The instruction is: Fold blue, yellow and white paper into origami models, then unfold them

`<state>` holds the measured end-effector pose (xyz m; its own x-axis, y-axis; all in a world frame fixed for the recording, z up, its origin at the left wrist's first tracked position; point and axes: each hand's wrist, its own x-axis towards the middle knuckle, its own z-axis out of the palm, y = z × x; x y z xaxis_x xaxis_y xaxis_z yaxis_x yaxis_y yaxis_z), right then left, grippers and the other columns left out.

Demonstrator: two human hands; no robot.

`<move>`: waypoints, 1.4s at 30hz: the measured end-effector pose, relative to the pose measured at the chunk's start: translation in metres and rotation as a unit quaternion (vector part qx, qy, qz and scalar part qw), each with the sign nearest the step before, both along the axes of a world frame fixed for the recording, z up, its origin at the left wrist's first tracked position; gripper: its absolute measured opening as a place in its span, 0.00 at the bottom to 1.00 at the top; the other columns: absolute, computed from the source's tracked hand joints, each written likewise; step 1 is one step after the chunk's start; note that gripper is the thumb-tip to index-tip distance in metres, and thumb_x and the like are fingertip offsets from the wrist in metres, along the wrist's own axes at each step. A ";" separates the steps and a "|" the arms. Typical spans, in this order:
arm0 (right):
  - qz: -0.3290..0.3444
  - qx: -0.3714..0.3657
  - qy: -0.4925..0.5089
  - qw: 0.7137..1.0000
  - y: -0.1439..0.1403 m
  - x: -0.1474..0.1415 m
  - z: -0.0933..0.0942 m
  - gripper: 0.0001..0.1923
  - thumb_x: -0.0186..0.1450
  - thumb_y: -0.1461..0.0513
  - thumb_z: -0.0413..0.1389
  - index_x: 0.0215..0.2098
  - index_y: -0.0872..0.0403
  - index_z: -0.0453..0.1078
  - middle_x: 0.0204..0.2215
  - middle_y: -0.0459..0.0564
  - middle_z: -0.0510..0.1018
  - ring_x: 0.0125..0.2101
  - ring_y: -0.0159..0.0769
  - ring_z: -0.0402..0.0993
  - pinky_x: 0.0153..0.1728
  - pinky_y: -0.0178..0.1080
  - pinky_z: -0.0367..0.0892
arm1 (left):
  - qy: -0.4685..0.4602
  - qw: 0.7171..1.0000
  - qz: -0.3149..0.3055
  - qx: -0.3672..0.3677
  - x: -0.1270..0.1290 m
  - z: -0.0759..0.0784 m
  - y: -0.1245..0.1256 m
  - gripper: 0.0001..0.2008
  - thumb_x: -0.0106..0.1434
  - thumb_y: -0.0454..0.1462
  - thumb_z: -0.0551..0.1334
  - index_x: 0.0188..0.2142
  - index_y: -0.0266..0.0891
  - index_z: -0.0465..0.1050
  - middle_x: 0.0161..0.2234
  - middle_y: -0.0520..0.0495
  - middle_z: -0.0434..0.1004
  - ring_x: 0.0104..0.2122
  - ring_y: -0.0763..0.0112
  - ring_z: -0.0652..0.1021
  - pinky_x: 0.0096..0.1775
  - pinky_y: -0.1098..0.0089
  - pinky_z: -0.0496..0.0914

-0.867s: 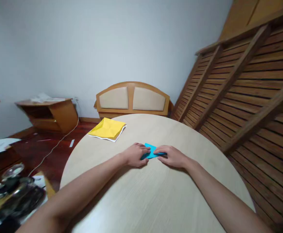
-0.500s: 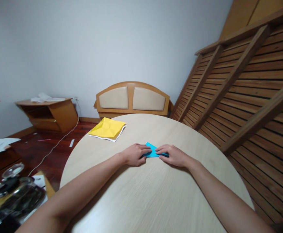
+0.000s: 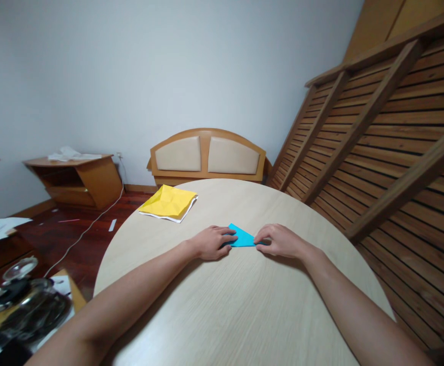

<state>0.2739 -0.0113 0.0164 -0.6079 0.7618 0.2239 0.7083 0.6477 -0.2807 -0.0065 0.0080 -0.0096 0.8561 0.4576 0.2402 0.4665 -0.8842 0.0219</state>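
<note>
A folded piece of blue paper (image 3: 242,238), roughly triangular, lies on the pale round table (image 3: 222,310). My left hand (image 3: 211,243) rests flat over its left part, fingers spread and holding it against the tabletop; that end is partly hidden. At the paper's right corner, my right hand (image 3: 281,241) has thumb and fingertips pinched together on the tip. Farther back on the left of the table sits a stack of creased yellow paper (image 3: 168,201) with white sheets showing beneath it.
A glass pot-like item (image 3: 35,305) and papers crowd a surface at lower left. Wooden slats (image 3: 397,152) lean along the right. A headboard (image 3: 209,152) stands behind the table. A white cable (image 3: 92,223) runs over the floor near a low cabinet (image 3: 77,178).
My right hand has slid right along the blue paper to its corner and its fingers have drawn together there, uncovering more of the paper. My left hand has stayed put.
</note>
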 end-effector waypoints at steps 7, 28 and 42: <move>0.040 0.003 -0.003 0.999 -0.003 -0.010 -0.001 0.15 0.62 0.59 0.59 0.47 0.49 0.78 0.45 0.50 0.82 0.45 0.43 0.77 0.48 0.40 0.67 | 0.001 1.000 -0.007 0.007 0.000 -0.001 0.002 0.20 0.71 0.39 0.52 0.59 0.39 0.69 0.60 0.40 0.70 0.58 0.58 0.73 0.58 0.57 0.67; 0.019 0.023 -0.017 0.999 -0.006 -0.015 0.000 0.12 0.66 0.60 0.55 0.41 0.48 0.81 0.36 0.49 0.84 0.37 0.40 0.78 0.40 0.38 0.65 | -0.020 0.999 -0.025 0.016 0.003 -0.001 0.003 0.16 0.70 0.37 0.53 0.53 0.38 0.72 0.56 0.40 0.74 0.54 0.61 0.75 0.58 0.59 0.67; -0.006 0.037 -0.050 0.998 -0.003 -0.017 -0.001 0.13 0.67 0.60 0.53 0.40 0.51 0.81 0.37 0.52 0.84 0.36 0.40 0.78 0.38 0.37 0.65 | 0.003 0.999 -0.002 0.046 0.006 0.003 -0.002 0.13 0.72 0.40 0.52 0.48 0.44 0.73 0.45 0.46 0.80 0.42 0.68 0.80 0.44 0.70 0.72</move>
<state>0.2565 -0.0148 0.0149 -0.6213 0.7523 0.2191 0.7378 0.6559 -0.1597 -0.0001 0.0064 -0.0062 0.8591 0.4310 0.2758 0.4634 -0.8840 -0.0619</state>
